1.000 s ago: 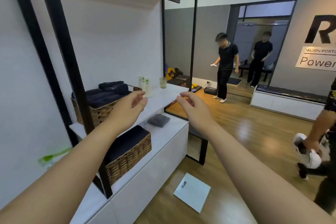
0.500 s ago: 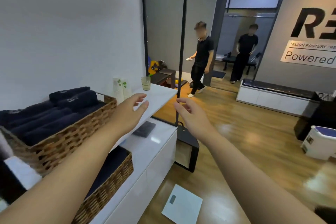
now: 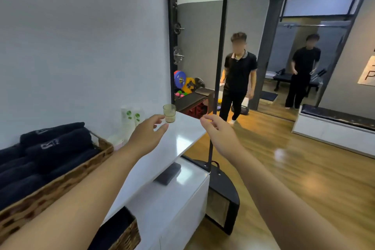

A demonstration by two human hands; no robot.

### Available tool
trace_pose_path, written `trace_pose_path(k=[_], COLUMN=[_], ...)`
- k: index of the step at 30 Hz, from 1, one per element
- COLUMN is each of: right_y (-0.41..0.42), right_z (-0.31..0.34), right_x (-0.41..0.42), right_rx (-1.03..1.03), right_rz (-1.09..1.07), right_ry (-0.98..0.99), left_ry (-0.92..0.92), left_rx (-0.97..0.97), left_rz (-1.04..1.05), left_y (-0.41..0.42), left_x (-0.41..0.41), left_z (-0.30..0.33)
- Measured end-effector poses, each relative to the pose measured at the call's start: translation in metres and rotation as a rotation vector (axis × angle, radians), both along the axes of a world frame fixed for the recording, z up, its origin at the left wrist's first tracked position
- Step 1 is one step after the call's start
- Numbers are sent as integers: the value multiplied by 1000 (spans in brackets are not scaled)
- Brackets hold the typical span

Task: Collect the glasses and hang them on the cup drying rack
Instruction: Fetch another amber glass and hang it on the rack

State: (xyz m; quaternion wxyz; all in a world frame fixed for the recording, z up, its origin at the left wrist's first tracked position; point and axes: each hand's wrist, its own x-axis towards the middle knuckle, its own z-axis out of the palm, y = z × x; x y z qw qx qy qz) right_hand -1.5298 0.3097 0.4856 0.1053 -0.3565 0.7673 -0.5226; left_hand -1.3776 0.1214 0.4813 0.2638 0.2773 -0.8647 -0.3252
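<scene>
You've stepped closer: your left hand (image 3: 149, 135), fingers spread, now nearly touches the glass (image 3: 169, 113) at the shelf's (image 3: 182, 138) far end. Your right hand (image 3: 218, 131) hovers loosely open, empty. Grasp comes next.

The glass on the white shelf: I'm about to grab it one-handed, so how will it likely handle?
The glass looks small and clear, so probably rigid, light and breakable if dropped. Its smooth wall may be slippery, so the left hand should wrap it firmly. It stands upright near the far edge of the shelf, so a nudge could tip it or push it off.
</scene>
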Motion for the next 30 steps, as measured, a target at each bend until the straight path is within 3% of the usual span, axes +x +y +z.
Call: trace_pose_path(k=[10,19,24,30], right_y=[-73,-144,-196,-257], right_z=[-16,-49,-61,-73], right_x=[-134,-193,-221,-241], right_rx=[173,205,209,191], right_rz=[216,280,277,285], right_ry=[47,71,77,84], left_ry=[-31,-67,41,-5], left_rx=[81,77,234,137], left_rz=[223,319,447,500], left_y=[-44,-134,-205,-273], left_x=[-129,-253,-317,-363], left_z=[-37,-78,-99,-131])
